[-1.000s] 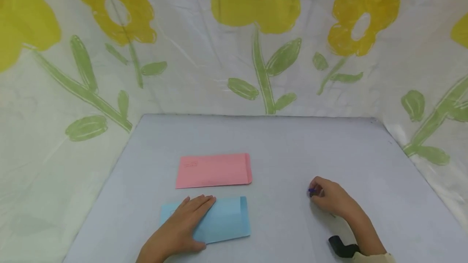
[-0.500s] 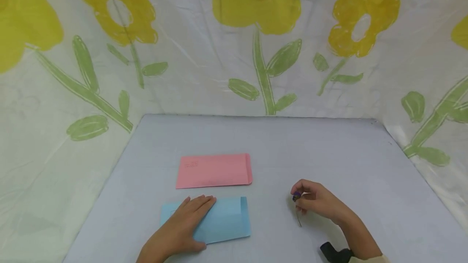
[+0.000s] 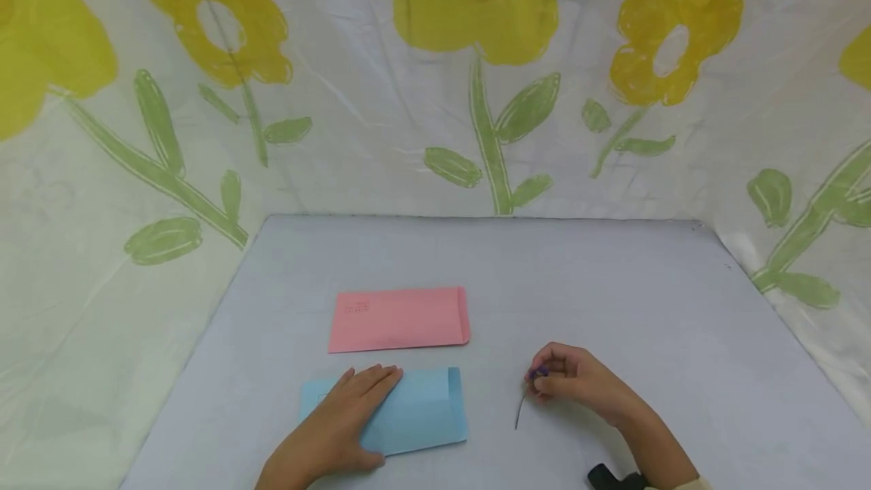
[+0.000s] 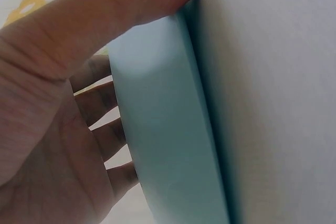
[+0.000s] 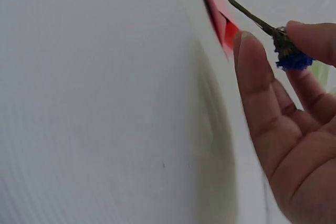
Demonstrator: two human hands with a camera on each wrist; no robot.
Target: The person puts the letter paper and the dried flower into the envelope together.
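Note:
My left hand [image 3: 343, 426] rests on a light blue envelope [image 3: 422, 410], its fingers lying across the left part and its thumb at the near edge. In the left wrist view the thumb [image 4: 131, 3] lies along the envelope's edge, and the fingertips pass out of sight behind the paper. To the right of the envelope, my right hand [image 3: 574, 384] pinches a small dried flower by its blue-purple head [image 5: 294, 59]. Its thin brown stem [image 3: 520, 408] points down and slightly left in the head view.
A pink envelope [image 3: 398, 320] with small print lies just beyond the blue one. Both lie on a pale grey table [image 3: 578, 263]. A black device [image 3: 612, 477] sits at the right wrist. A white curtain [image 3: 381, 119] with painted yellow flowers stands behind.
My right hand has moved left toward the blue envelope with the flower, and the stem has swung into view. The left hand and both envelopes have stayed in place.

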